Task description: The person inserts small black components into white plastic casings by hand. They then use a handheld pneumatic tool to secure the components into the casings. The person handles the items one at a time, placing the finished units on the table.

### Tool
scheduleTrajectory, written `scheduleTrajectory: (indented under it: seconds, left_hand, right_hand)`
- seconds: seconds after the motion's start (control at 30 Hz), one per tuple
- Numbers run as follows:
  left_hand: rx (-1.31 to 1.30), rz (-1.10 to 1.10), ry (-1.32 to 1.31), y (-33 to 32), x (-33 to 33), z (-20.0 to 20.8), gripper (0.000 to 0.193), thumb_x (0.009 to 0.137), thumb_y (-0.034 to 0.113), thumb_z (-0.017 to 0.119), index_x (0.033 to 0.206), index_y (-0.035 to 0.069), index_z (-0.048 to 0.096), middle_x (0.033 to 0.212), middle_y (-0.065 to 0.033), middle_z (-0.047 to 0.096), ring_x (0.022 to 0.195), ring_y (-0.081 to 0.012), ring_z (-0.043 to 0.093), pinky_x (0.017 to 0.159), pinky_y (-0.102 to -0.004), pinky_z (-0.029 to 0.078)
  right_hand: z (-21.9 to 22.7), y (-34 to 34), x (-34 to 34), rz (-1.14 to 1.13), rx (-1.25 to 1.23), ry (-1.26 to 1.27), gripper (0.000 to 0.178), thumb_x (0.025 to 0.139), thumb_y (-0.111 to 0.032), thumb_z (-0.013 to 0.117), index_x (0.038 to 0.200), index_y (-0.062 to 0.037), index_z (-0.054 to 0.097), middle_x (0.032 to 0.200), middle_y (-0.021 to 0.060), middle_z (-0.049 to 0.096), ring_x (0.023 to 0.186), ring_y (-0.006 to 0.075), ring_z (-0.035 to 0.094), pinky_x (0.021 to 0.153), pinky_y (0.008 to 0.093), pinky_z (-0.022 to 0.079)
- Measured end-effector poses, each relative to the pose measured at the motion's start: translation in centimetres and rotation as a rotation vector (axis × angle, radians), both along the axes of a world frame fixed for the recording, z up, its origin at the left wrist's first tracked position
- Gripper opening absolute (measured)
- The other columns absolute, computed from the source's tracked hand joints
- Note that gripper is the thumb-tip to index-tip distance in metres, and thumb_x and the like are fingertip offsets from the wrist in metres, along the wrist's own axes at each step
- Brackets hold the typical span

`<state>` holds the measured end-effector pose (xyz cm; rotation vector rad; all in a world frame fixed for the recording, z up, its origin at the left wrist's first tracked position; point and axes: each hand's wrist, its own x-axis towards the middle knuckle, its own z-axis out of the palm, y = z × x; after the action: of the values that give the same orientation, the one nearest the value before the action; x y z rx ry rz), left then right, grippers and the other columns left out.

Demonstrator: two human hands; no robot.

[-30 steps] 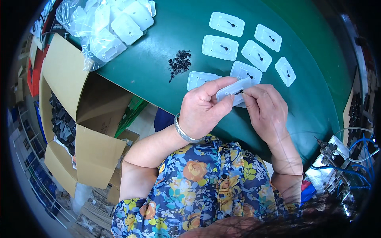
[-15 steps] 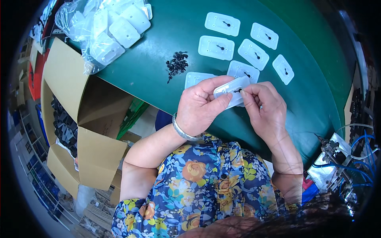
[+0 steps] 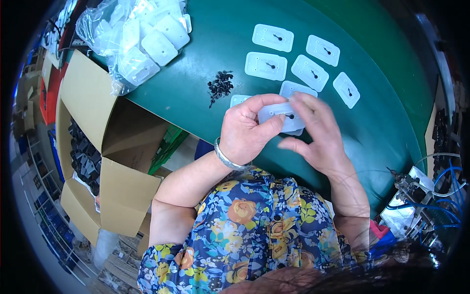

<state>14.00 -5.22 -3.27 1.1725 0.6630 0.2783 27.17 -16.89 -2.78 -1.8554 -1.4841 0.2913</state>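
Note:
My left hand grips a translucent white plastic plate by its left side, thumb on top. A small black plug with a pointed tail sits in that plate. Over the plate's right edge, my right hand has its thumb and fingers apart and is slightly blurred; it grips nothing. Another pale plate edge shows just under the held one. Several similar plates lie flat beyond my hands, most with a black plug in them. A loose pile of black plugs rests on the green table, left of these plates.
A clear plastic bag of white plates lies at the table's far left. Left of me stands an open cardboard box with dark parts in it. A metal fixture with blue hoses stands at the right.
My right thumb and fingers have come off the black plug and spread apart. The held plate has turned flatter, still in my left hand. The view has shifted slightly.

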Motion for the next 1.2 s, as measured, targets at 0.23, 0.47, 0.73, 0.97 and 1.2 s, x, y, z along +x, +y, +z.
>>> scheduleTrajectory:
  seconds: [0.23, 0.47, 0.73, 0.97, 1.2]
  left_hand:
    - [0.461, -0.08, 0.122, 5.9, 3.3, 1.1, 0.034, 0.081, 0.01, 0.063, 0.113, 0.001, 0.058, 0.099, -0.0104, 0.064, 0.087, -0.0146, 0.062, 0.076, -0.0271, 0.05]
    - [1.731, 0.152, 0.419, 19.1, 1.9, 0.3, 0.026, 0.078, 0.017, 0.065, 0.103, 0.009, 0.063, 0.095, -0.0133, 0.065, 0.088, -0.033, 0.057, 0.083, -0.0409, 0.044]
    - [1.724, -0.077, 0.807, 31.4, 11.5, -2.8, 0.032, 0.077, 0.027, 0.065, 0.102, 0.007, 0.06, 0.098, -0.0135, 0.063, 0.097, -0.0314, 0.057, 0.087, -0.0397, 0.043]
    - [1.912, -0.193, 0.531, 30.0, 11.6, -0.2, 0.025, 0.073, 0.025, 0.067, 0.092, 0.01, 0.066, 0.095, -0.0119, 0.063, 0.091, -0.0299, 0.06, 0.08, -0.0401, 0.047]
    - [1.928, -0.098, 0.439, 27.4, 10.2, -2.0, 0.014, 0.08, 0.018, 0.057, 0.089, 0.008, 0.06, 0.086, -0.012, 0.063, 0.082, -0.0297, 0.062, 0.072, -0.039, 0.049]
  right_hand:
    - [-0.6, 5.1, 3.9, 0.004, 0.033, -0.097, 0.058, 0.061, -0.013, 0.077, 0.115, -0.0056, 0.056, 0.115, 0.0127, 0.055, 0.104, 0.0305, 0.054, 0.087, 0.038, 0.045]
    - [-1.3, 9.3, 11.4, -0.265, -0.23, -0.243, 0.053, 0.067, -0.019, 0.075, 0.115, -0.0058, 0.058, 0.117, 0.0112, 0.057, 0.112, 0.0295, 0.049, 0.096, 0.037, 0.04]
    - [0.7, 9.6, 11.0, -0.211, -0.37, -0.174, 0.054, 0.066, -0.017, 0.076, 0.115, -0.005, 0.058, 0.121, 0.0109, 0.055, 0.115, 0.0286, 0.046, 0.099, 0.037, 0.038]
    - [1.8, 8.8, 10.3, -0.269, -0.309, -0.156, 0.05, 0.069, -0.019, 0.075, 0.114, -0.0046, 0.059, 0.119, 0.0125, 0.056, 0.115, 0.0288, 0.047, 0.096, 0.0372, 0.039]
    - [2.0, 8.7, 2.9, 0.038, -0.111, -0.11, 0.024, 0.074, -0.009, 0.068, 0.098, -0.0055, 0.065, 0.099, 0.0093, 0.062, 0.097, 0.0284, 0.055, 0.084, 0.0365, 0.045]
